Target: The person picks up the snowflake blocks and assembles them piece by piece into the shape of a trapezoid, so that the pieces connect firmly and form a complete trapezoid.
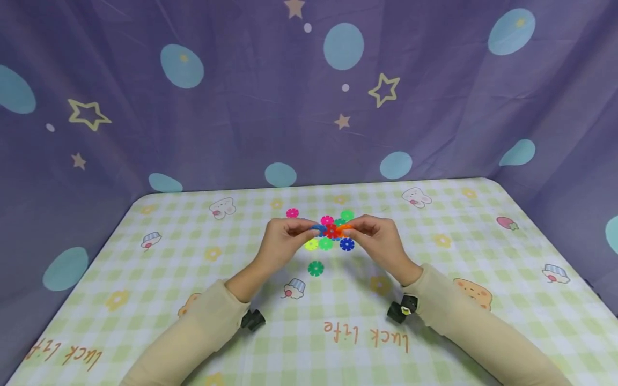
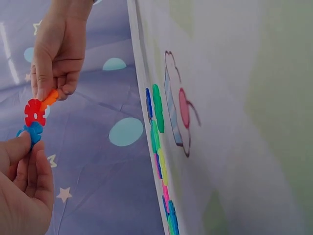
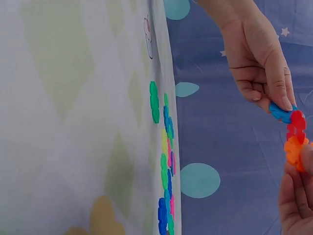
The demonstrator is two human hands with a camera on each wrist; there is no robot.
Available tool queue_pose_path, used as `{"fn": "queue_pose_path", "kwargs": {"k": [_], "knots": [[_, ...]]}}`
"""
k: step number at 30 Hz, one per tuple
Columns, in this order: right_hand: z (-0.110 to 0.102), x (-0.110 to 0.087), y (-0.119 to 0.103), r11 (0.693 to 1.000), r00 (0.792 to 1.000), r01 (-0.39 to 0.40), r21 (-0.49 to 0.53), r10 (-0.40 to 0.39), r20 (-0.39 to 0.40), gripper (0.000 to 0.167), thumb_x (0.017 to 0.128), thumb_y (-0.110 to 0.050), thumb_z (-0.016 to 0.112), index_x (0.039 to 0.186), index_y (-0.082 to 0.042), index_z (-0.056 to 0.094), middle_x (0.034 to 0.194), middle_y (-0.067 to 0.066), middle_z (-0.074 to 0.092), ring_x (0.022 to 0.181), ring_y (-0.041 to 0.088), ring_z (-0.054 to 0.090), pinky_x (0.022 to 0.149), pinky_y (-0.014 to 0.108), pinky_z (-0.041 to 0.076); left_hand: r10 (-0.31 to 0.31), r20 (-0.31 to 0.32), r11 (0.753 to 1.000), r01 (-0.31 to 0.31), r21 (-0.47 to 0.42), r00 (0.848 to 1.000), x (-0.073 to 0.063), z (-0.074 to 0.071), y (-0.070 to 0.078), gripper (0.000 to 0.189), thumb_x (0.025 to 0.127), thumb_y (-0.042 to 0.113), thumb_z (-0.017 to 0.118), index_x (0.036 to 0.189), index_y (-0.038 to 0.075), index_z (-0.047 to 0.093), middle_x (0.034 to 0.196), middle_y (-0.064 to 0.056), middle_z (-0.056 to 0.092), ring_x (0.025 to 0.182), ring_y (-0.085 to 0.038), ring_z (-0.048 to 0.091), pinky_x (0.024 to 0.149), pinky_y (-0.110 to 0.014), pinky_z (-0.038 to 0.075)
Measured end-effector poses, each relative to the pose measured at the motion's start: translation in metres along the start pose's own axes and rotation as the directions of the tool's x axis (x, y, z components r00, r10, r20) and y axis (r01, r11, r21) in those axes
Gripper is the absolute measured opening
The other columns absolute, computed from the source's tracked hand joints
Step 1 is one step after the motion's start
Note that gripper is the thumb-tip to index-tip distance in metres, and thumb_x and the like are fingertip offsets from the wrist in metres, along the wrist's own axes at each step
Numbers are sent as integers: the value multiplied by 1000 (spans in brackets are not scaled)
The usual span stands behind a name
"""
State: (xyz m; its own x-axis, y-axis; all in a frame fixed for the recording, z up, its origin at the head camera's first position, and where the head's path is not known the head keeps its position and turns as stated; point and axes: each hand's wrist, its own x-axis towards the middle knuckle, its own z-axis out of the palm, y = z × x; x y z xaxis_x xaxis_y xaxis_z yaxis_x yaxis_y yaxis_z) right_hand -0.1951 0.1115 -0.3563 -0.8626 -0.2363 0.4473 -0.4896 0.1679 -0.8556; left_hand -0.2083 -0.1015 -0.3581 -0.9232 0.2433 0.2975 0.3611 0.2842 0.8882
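Over the middle of the table, my left hand (image 1: pixel 281 240) pinches a blue notched disc (image 2: pixel 33 132) between thumb and fingers. An orange notched disc (image 3: pixel 295 152) is pinched in my right hand (image 1: pixel 381 241). Between them sits a red notched disc (image 1: pixel 331 231), linked to the blue and orange ones as a short chain. Both wrist views show this chain held up above the tabletop, with the blue and orange discs partly covered by fingertips.
Several loose notched discs lie beneath and around my hands, including a nearer green disc (image 1: pixel 316 268), a dark blue disc (image 1: pixel 347 244) and a pink disc (image 1: pixel 292 213). The table has a checked cloth (image 1: pixel 289 354); a purple curtain (image 1: pixel 241 128) hangs behind it.
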Motion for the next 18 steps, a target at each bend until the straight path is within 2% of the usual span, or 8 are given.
{"fn": "queue_pose_path", "kwargs": {"k": [5, 10, 14, 18], "knots": [[2, -1, -2, 999, 999, 45, -9, -45, -26, 4, 82, 8, 66, 85, 9, 69, 81, 20, 69, 67, 5, 59, 61, 19, 48, 11, -6, 1000, -11, 6, 1000, -1, 2, 4, 14, 83, 3, 70, 93, -7, 72, 88, -19, 71, 68, -5, 64, 63, -23, 54], [1, -2, -2, 1000, 1000, 10, 28, -10, -12, 6, 84, 8, 65, 87, 11, 69, 82, 22, 69, 64, 6, 56, 59, 19, 46, 23, -9, 1000, -23, 3, 1000, -1, 2, -2, 16, 82, 11, 72, 94, -1, 74, 87, -14, 72, 70, -15, 66, 63, -25, 55], [-2, -3, 2, 997, 998, -49, 58, 47, 29, 8, 85, 5, 65, 90, 10, 68, 84, 21, 69, 67, 5, 62, 64, 24, 53, -13, -8, 1000, 13, -27, 1000, 0, 2, -5, 18, 81, 13, 75, 93, 0, 75, 87, -13, 72, 74, -27, 68, 64, -26, 55], [-2, -3, 11, 992, 997, -61, 106, 56, 52, 10, 85, 5, 65, 93, 11, 67, 87, 18, 68, 72, 7, 64, 70, 29, 55, -57, -17, 997, 56, -48, 998, 2, 2, -8, 18, 79, 12, 76, 93, 0, 74, 87, -12, 72, 77, -30, 68, 66, -25, 55]]}}
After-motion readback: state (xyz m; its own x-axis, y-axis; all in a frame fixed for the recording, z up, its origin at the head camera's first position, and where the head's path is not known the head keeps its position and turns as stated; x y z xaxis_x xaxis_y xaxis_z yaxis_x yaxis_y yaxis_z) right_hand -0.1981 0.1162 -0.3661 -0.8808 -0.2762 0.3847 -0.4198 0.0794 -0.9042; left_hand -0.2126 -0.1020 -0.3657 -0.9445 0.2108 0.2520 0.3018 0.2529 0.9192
